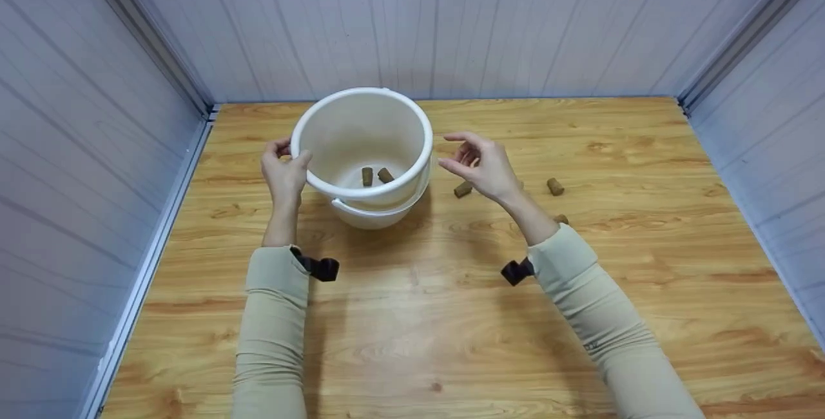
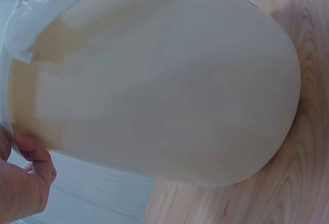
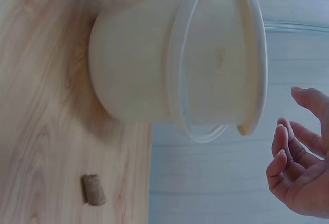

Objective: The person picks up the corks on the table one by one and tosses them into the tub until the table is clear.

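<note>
A white plastic bucket (image 1: 361, 132) stands on the wooden table (image 1: 412, 316), its handle folded down against the near side. Two corks (image 1: 367, 176) lie on its bottom. My left hand (image 1: 290, 153) pinches the bucket's left rim, thumb on the rim and fingers outside. In the left wrist view the bucket wall (image 2: 164, 80) fills the frame, with my fingers (image 2: 31, 167) at the lower left. My right hand (image 1: 459, 151) hovers just right of the bucket, fingers loosely bent, holding nothing. The right wrist view shows the bucket (image 3: 154, 64) and that empty hand (image 3: 293, 118).
Three loose corks lie on the table right of the bucket: one (image 1: 463, 189) under my right hand, one (image 1: 555, 186) farther right, one (image 1: 561, 218) by my right sleeve. Grey panel walls close the table on three sides.
</note>
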Tool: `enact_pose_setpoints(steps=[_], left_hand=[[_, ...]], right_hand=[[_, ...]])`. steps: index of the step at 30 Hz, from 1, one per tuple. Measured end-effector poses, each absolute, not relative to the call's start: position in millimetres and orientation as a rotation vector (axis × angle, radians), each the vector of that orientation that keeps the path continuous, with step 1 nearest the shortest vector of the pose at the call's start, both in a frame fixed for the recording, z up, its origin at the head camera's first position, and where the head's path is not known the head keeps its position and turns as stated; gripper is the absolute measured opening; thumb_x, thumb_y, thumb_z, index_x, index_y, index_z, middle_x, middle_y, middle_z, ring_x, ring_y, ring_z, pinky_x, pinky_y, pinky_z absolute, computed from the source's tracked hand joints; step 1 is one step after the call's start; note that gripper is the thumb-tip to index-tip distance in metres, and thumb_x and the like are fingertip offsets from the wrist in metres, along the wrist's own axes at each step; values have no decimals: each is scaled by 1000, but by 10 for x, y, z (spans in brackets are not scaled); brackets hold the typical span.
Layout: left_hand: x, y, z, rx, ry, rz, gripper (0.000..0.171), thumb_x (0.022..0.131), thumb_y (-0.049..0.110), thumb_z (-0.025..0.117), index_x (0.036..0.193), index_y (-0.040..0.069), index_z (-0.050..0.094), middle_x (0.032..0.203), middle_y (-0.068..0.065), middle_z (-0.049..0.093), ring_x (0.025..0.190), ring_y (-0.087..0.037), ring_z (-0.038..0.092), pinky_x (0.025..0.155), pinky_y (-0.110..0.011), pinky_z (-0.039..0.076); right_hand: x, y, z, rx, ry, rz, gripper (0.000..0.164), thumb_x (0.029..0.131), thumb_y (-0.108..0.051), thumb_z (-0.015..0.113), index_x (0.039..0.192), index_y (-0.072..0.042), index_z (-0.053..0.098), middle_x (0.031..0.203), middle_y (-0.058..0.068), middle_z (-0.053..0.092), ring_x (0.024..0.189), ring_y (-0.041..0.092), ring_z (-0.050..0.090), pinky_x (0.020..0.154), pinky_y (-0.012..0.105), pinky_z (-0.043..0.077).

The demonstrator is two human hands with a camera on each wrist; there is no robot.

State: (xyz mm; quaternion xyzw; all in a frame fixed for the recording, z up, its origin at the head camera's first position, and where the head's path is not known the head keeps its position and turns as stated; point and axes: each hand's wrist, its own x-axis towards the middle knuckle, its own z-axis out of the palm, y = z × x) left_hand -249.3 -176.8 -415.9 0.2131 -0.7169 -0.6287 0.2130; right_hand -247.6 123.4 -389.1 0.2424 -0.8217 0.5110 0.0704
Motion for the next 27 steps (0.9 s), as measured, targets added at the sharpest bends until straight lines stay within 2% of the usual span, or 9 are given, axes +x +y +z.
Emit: enact_pose_setpoints(steps=[5, 11, 18, 27], left_hand=[[-2490, -1771, -4157, 582, -1997, -1726, 37, 69, -6, 57, 105, -7, 54, 85, -5, 45, 68, -12, 46, 63, -23, 47], [-2496, -1771, -4155, 587, -2000, -1732, 38, 69, -6, 57, 106, -8, 53, 85, -5, 46, 70, -13, 46, 64, -23, 47], [-2491, -1768, -4150, 585, -1994, -1748, 38, 69, -6, 57, 107, -7, 53, 86, -5, 45, 72, -13, 46, 65, -23, 47], [-2484, -1765, -4159, 586, -1986, -1752, 37, 70, -6, 57, 107, -7, 53, 85, -4, 46, 68, -11, 45, 62, -21, 46]], right_hand=[[-2434, 1380, -4004, 706, -2499, 1538, 37, 76, -8, 67, 109, 5, 58, 71, 16, 58, 62, 23, 52, 56, 27, 44], [-2437, 1570, -4238, 661, -2595, 1484, 38, 77, -17, 68, 111, -3, 59, 71, 7, 58, 62, 15, 52, 57, 23, 44], [-2365, 1733, -4473, 643, -2709, 1428, 39, 78, -20, 66, 112, -3, 58, 74, 6, 60, 65, 17, 54, 58, 29, 45], [-2281, 1951, -4669, 582, -2819, 1372, 42, 78, -19, 67, 114, -1, 56, 75, 6, 58, 65, 18, 53, 58, 27, 44]])
